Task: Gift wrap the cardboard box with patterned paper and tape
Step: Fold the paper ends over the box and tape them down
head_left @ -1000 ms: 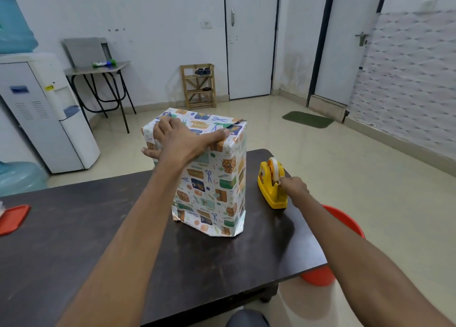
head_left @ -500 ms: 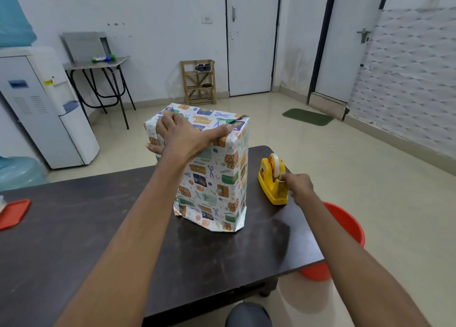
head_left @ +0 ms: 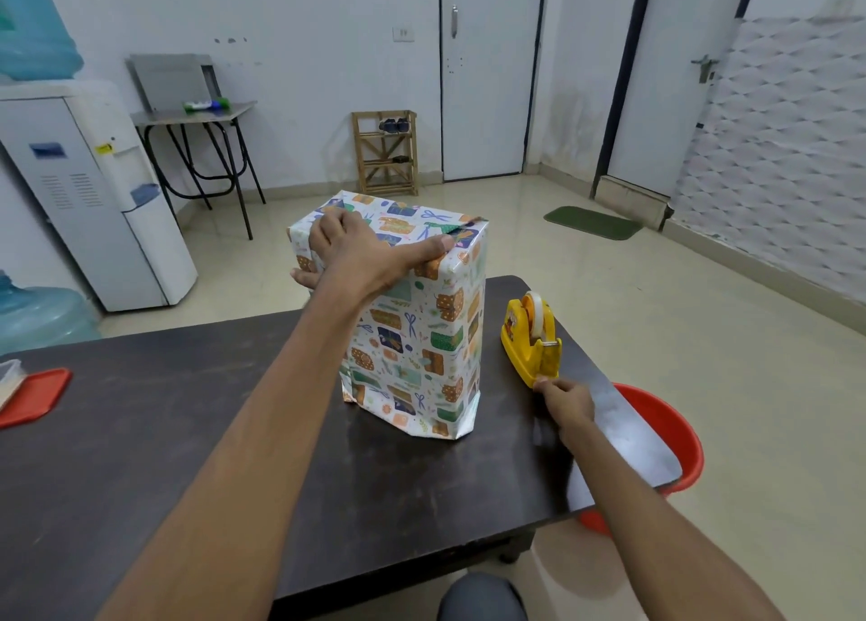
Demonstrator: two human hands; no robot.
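The person's left hand (head_left: 370, 255) is clamping the top of the cardboard box (head_left: 417, 339), which is standing upright on the dark worktop (head_left: 187, 433). Its fingers are bending over the top face and the thumb is stretching along the near upper edge, pinning the folded patterned paper (head_left: 412, 227) directly beneath them.

Just beyond the fingers of the right hand (head_left: 569, 402), the yellow tape dispenser (head_left: 527, 353) is sitting beside the box without touching it. Those fingers are closing in a pinch at its cutter end, apparently on the free end of the tape (head_left: 536, 311), though the strip itself is too thin to make out. To do this well, the person should be drawing the strip out straight and tearing it down across the blade, while the left fingers are holding the flap flat.

Well to the left of the left fingers, a red lid (head_left: 35, 395) is lying beside a clear container (head_left: 9, 377) that the frame edge is cutting off, so its contents cannot be told. Below and right of the right fingers, a red basin (head_left: 675, 437) is sitting on the floor, with the worktop hiding most of its inside.
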